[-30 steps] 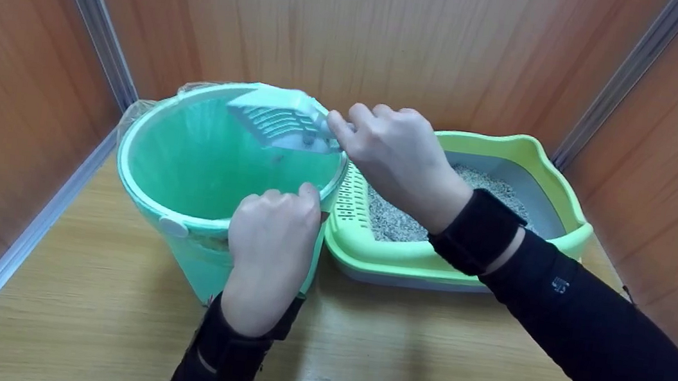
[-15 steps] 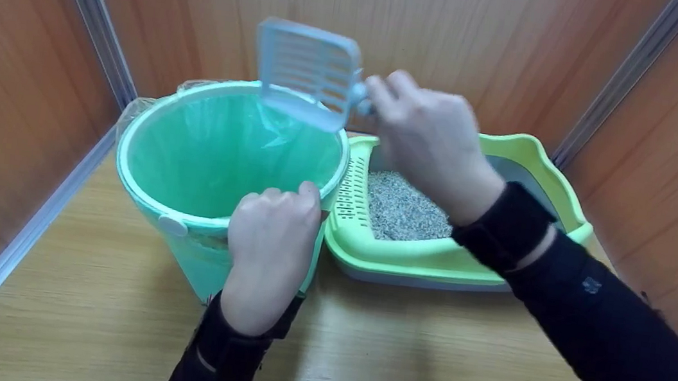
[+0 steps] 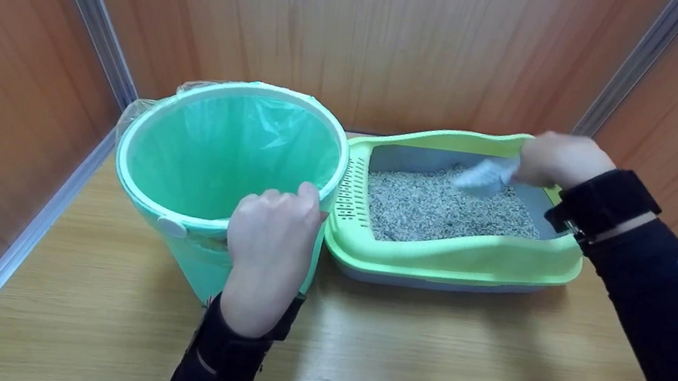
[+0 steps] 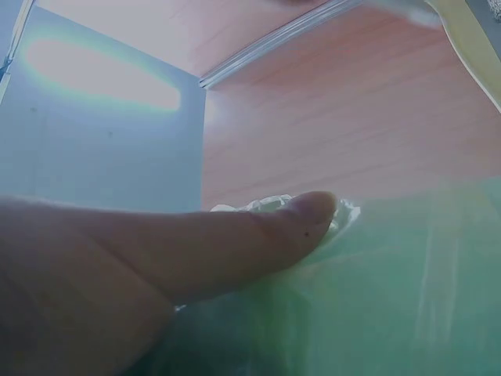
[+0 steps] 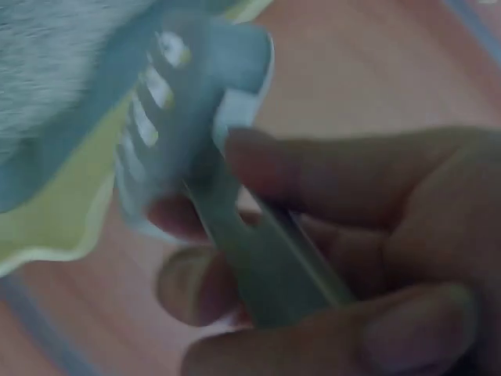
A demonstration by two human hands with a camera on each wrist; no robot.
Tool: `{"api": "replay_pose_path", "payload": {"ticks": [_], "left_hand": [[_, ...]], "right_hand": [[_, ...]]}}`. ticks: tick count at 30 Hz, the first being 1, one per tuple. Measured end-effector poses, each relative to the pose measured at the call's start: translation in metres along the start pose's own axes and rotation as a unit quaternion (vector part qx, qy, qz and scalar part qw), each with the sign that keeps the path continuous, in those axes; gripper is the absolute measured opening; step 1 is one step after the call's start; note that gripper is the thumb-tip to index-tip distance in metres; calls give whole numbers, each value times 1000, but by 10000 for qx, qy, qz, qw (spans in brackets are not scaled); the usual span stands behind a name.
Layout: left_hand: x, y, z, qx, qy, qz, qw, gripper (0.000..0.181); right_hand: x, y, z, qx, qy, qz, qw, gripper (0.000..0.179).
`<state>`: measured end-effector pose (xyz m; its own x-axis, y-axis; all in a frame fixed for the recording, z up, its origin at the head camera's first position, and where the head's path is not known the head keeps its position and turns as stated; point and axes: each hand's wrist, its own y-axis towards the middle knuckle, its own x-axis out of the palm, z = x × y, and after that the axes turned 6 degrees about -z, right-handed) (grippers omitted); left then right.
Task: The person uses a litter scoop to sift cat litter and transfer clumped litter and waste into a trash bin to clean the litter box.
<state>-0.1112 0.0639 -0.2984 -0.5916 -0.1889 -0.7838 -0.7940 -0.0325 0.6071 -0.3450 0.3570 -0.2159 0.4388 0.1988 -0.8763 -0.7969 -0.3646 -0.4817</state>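
My left hand (image 3: 271, 240) grips the near right rim of a green trash bin (image 3: 191, 258) lined with a thin green bag. In the left wrist view its thumb (image 4: 258, 243) lies along the rim over the bunched liner. My right hand (image 3: 566, 159) holds a pale blue slotted litter scoop (image 3: 484, 176) by its handle, over the right part of the litter box (image 3: 467, 257). That box is lime green and grey. Grey granular litter (image 3: 434, 208) covers its floor. In the right wrist view, fingers and thumb wrap the scoop's handle (image 5: 274, 274); the scoop is blurred.
Wood-grain panels (image 3: 358, 37) with grey metal corner strips enclose the back and both sides. Bin and box stand close together on a wooden floor (image 3: 371, 350). A perforated step (image 3: 352, 195) forms the box's left end. Clear plastic (image 3: 136, 114) bunches outside the bin's back left rim.
My right hand has carried the scoop from over the bin, up and then rightward and down to above the litter box. The left hand has stayed on the bin's rim.
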Motion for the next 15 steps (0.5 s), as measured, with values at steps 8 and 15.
{"api": "replay_pose_path", "payload": {"ticks": [8,15], "left_hand": [[0,-1,2,-13,16,-113,9999,56],[1,0,4,-8,69,-40,10000,57]], "right_hand": [[27,10,43,1438,2525,-1112,9504,33],[36,26,46,1555,2544,-1697,9393,22]]}}
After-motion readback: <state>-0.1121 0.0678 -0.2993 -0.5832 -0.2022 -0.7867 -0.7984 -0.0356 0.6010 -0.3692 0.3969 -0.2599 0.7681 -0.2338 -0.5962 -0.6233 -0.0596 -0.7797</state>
